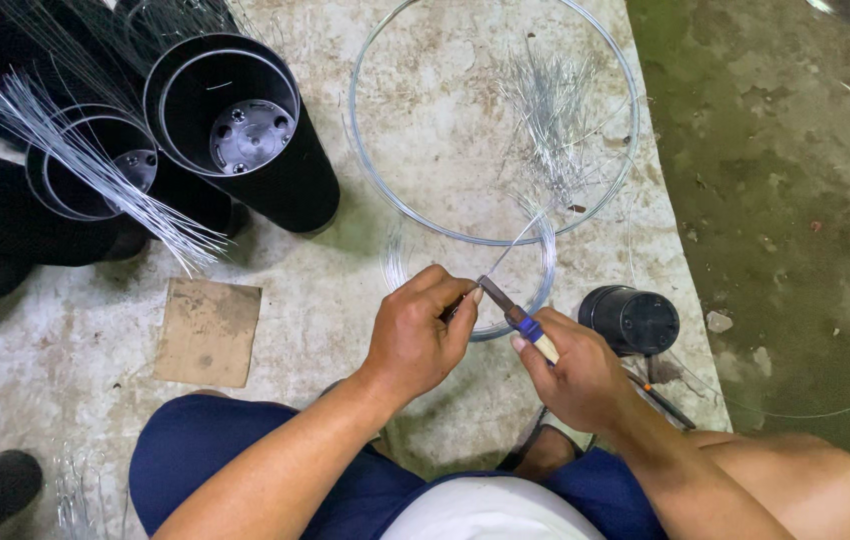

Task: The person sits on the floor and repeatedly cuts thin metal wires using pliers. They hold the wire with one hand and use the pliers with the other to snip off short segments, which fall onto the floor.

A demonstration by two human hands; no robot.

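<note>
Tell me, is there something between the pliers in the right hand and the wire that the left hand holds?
Nothing visible stands between them. The right hand holds the pliers, and their tip already meets the thin wire just beside the fingertips of the left hand, above the small wire coil on the concrete floor.

Black tubes (245, 130) upright at upper left; cardboard piece (208, 331) on concrete floor (65, 340); small black cap (633, 320) at right.

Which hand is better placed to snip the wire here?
Right. The right hand already holds the blue-handled cutters, tip at the wire. The left hand is pinching that wire end, steadying it.
</note>
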